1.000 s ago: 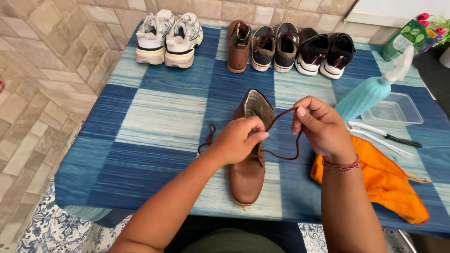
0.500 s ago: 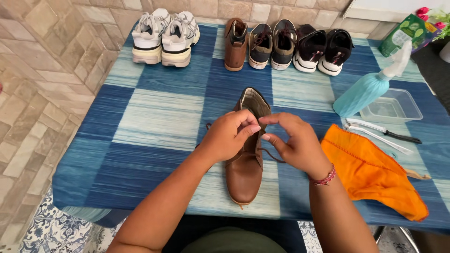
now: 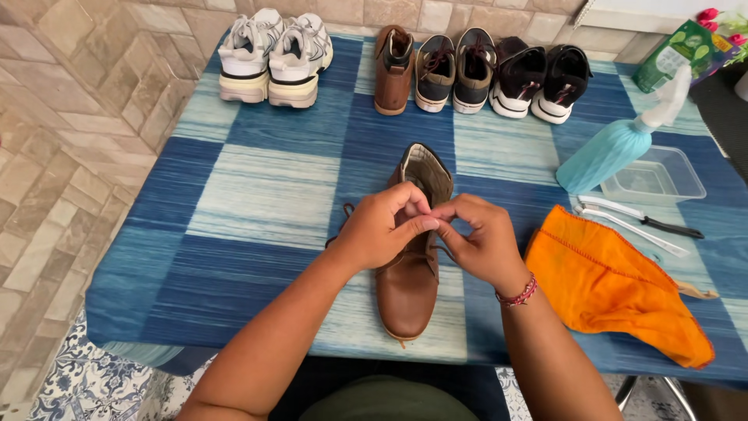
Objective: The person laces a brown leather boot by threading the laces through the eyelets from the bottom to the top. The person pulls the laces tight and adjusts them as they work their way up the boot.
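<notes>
— Where does the brown boot (image 3: pixel 411 273) lie?
— Mid-table on the blue checked cloth (image 3: pixel 257 203), toe toward the person, long axis running away.
— The 2 hands?
— Left hand (image 3: pixel 382 230) and right hand (image 3: pixel 479 242) pinch its dark lace (image 3: pixel 344 212) above the ankle, equally near.

Left of the brown boot (image 3: pixel 409 281) the blue checked tablecloth (image 3: pixel 257 195) lies open right out to the table's left edge. At the far edge a row blocks the way: white sneakers (image 3: pixel 274 56), a second brown boot (image 3: pixel 393 70), dark low shoes (image 3: pixel 453 70) and black sneakers (image 3: pixel 539 82). To the right, passage is crowded by the orange cloth (image 3: pixel 615 284), brushes (image 3: pixel 635 220), clear plastic tub (image 3: pixel 654 178) and turquoise spray bottle (image 3: pixel 612 148).
</notes>
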